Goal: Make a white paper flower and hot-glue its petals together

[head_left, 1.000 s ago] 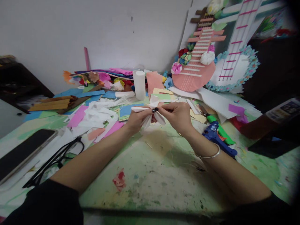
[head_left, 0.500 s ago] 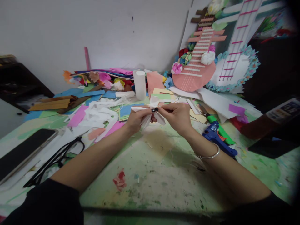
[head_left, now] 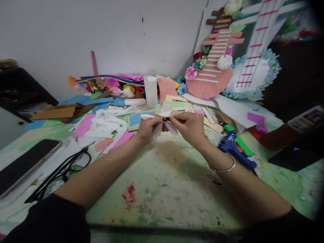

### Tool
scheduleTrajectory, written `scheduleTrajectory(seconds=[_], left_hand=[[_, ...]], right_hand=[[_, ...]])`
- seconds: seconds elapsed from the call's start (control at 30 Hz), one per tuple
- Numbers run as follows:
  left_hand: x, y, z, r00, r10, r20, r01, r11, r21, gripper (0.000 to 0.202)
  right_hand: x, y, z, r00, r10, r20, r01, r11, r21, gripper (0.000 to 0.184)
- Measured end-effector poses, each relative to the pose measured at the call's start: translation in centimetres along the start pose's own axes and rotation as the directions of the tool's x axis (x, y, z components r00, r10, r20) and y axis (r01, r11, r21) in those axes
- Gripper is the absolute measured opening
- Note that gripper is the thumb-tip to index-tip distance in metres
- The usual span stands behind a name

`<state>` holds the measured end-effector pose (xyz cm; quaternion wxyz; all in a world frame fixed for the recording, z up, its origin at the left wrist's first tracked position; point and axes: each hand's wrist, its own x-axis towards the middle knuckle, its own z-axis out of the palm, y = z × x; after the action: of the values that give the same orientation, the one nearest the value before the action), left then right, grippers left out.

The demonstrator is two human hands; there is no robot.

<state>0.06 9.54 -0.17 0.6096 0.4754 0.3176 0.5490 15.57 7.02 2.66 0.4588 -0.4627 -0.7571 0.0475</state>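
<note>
Both hands meet above the middle of the table, around a folded piece of white paper point(head_left: 166, 109) with flaps sticking out like petals. My left hand point(head_left: 149, 129) pinches it from the left, thumb pressed at its centre. From the other side, my right hand point(head_left: 191, 126) grips the same paper with thumb and finger, its tip touching the left thumb. Dark nail polish shows on the thumbs. Fingers behind the paper are partly hidden. A white paper roll point(head_left: 151, 92) stands upright just beyond the hands.
A blue glue gun point(head_left: 231, 146) lies right of my right arm. Black-framed glasses point(head_left: 76, 160) and a phone point(head_left: 30, 165) lie at left. White paper scraps point(head_left: 106, 125) cover the table behind. Paper instruments, one pink point(head_left: 210, 79), lean on the wall. Crumpled red paper point(head_left: 129, 195) sits in front.
My right hand has shifted very slightly left, its thumb now closer to the left thumb. The white paper's flaps have turned a little; both hands still hold it.
</note>
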Motion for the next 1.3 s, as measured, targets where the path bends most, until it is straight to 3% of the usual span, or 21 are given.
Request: scheduleTrajectory(seconds=[0.5,0.63,0.87,1.17,1.3], left_hand=[[0.0,0.1,0.3,0.998,-0.043,-0.039,0.042,0.999,-0.033,0.010],[0.0,0.0,0.2,0.999,-0.027,-0.026,0.026,0.999,-0.039,0.009],[0.3,0.2,-0.1,1.000,0.003,-0.021,-0.004,0.999,-0.037,0.017],[1.1,0.3,-1.3,0.992,0.044,-0.121,-0.050,0.998,-0.044,0.019],[1.6,0.3,-1.7,0.992,0.026,-0.127,-0.029,0.999,-0.016,0.024]], right_hand=[[-0.2,-0.1,0.2,1.000,-0.011,-0.020,0.011,1.000,0.005,0.037],[-0.2,0.1,0.4,1.000,0.007,0.003,-0.007,1.000,0.010,0.036],[0.3,0.9,0.2,0.994,-0.061,0.093,0.067,0.996,-0.054,0.027],[1.9,0.9,-2.6,0.958,0.089,0.272,-0.043,0.984,-0.173,0.027],[2.8,1.9,-4.7,0.956,0.167,0.240,-0.123,0.975,-0.186,0.023]])
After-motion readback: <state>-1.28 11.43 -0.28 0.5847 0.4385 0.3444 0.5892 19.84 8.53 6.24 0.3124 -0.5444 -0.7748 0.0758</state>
